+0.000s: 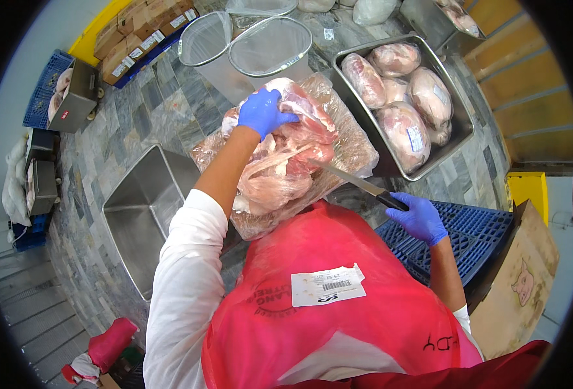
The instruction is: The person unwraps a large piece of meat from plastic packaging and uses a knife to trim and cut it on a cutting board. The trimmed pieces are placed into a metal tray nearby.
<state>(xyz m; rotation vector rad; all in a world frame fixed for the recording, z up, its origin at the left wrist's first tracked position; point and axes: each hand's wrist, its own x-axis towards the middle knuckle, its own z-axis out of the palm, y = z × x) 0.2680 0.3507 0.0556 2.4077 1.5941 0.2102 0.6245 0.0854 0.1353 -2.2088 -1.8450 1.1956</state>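
A large piece of raw meat [273, 181] lies on a plastic-covered block [358, 152] in front of me. My left hand [264, 113], in a blue glove, grips the upper part of the meat, fingers curled over it. My right hand [416, 217], also blue-gloved, holds a long knife [358, 181] by its black handle, the blade pointing left into the right side of the meat; its tip is hard to make out. A pink plastic apron [306, 253] with a white label covers my front, below the block.
An empty steel bin [140, 253] sits at left, a steel bin [465, 120] of wrapped meat at upper right. Clear lined containers [263, 71] stand behind the block. A blue plastic pallet [487, 236] and cardboard [507, 298] are at right; boxes [131, 58] and wheeled carts [72, 104] line the upper left.
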